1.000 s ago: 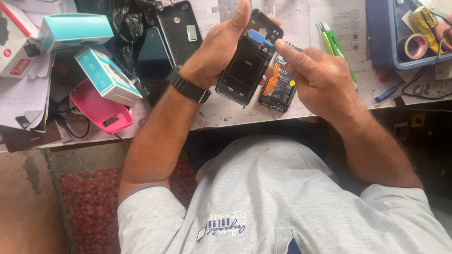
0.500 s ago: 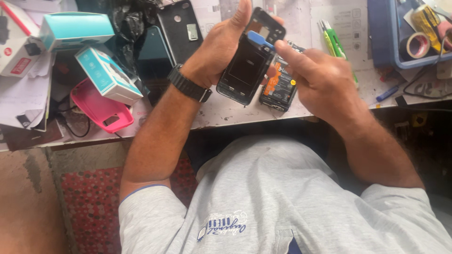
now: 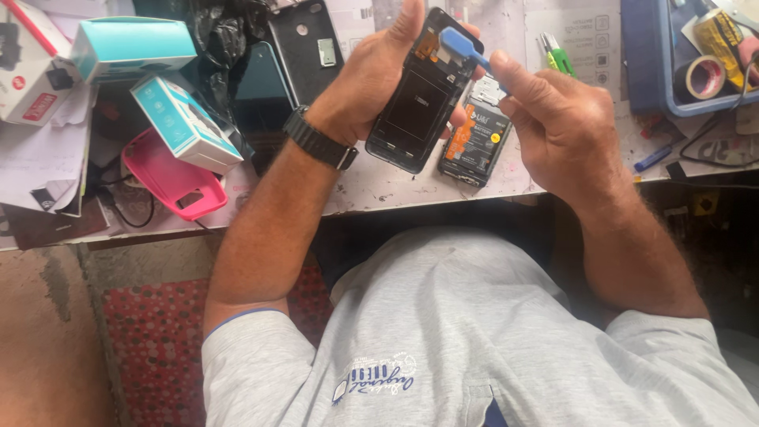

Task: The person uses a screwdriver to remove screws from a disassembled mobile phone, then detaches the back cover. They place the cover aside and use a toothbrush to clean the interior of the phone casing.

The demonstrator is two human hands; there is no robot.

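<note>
Far left of the workbench [image 3: 379,190] it's the same clutter as a second ago: a red and white box [image 3: 32,75], two teal boxes [image 3: 130,47] stacked at angles, and a pink phone case [image 3: 170,178] lying near the front edge. None of that has budged. A dark back cover [image 3: 307,49] lies flat at the top, just left of the hands.

The left hand [image 3: 371,79], with a black watch [image 3: 319,141] on the wrist, is wrapped around the opened phone [image 3: 417,99], thumb up along its left edge, fingers behind it. The phone is lifted off the bench and tilted, inner side facing up. Same grip as before, but it's now turned a bit more upright in the hand.

The real change is the right hand [image 3: 557,119]. A second ago it was just resting beside the phone; now it's pinching a blue pry tool [image 3: 462,43], and the flat tip sits on the phone's top corner. Whether the tip is actually wedged into the seam or only lying on it, I can't quite tell from this angle.

The battery [image 3: 477,138], orange and black, still lies flat on the bench, just under the right hand and touching the phone's lower edge. Further right there's a green marker [image 3: 560,57], then a blue tray [image 3: 644,63] with a tape roll [image 3: 704,77] in it.
</note>
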